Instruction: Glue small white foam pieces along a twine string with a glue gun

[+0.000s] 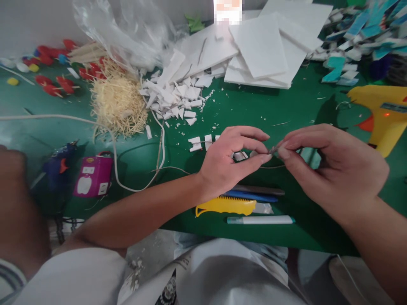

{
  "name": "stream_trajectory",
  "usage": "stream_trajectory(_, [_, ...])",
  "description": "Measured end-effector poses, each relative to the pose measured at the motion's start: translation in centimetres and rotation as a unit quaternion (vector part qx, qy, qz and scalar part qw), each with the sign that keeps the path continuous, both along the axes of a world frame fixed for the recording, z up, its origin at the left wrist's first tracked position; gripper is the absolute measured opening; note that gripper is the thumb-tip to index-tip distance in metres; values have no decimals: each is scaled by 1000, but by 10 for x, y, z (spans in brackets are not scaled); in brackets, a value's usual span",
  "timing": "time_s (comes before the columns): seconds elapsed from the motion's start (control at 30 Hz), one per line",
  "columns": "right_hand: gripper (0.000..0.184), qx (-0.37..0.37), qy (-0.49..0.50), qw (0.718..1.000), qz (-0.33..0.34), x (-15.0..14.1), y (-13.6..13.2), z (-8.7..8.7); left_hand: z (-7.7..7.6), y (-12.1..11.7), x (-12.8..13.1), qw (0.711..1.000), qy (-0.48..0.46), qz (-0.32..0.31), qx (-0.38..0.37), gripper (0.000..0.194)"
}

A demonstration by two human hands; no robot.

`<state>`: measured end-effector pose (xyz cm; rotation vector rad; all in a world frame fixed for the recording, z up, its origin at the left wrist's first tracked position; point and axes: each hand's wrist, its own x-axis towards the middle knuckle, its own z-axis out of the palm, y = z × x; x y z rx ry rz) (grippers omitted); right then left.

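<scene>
Over the green table, my left hand point(224, 159) pinches a thin grey strand point(272, 151) between thumb and fingertips. My right hand point(340, 169) closes thumb and forefinger on the same strand, close to the left fingertips. What the strand is made of cannot be made out. Small white foam pieces point(195, 144) lie in a row behind my left hand, which hides part of them. Below the hands rest a yellow-handled cutter point(227, 206), a blue pen-like stick point(251, 196) and a white marker point(269, 220) with teal ends.
A yellow glue gun point(386, 114) lies at right. White foam sheets point(259, 46), foam scraps point(178, 97) and a heap of thin wooden sticks point(117, 99) fill the back. A white cable point(116, 169) loops by a purple box point(93, 176). Another person's arm point(22, 207) is at left.
</scene>
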<state>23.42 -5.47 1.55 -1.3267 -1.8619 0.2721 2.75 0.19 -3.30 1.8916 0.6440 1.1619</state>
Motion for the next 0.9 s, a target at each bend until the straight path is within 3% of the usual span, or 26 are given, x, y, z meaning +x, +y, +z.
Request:
stream_trajectory(0.23, [10, -65, 108, 989, -71, 0, -6, -12, 1, 0, 1, 1000, 0, 8, 0, 8])
stream_trajectory(0.37, [10, -72, 158, 984, -50, 0, -5, -14, 0, 0, 1, 1000, -13, 14, -9, 10])
stream_trajectory(0.47, [22, -83, 137, 987, -11, 0, -3, -10, -1, -1, 2, 1000, -16, 14, -8, 9])
stream_trajectory(0.57, [18, -91, 78, 993, -1, 0, 1, -5, -1, -1, 2, 1000, -17, 14, 3, 7])
stream_trajectory(0.9, [10, -82, 82, 991, -70, -1, -5, -7, -4, 1, 5, 1000, -5, 19, 9, 9])
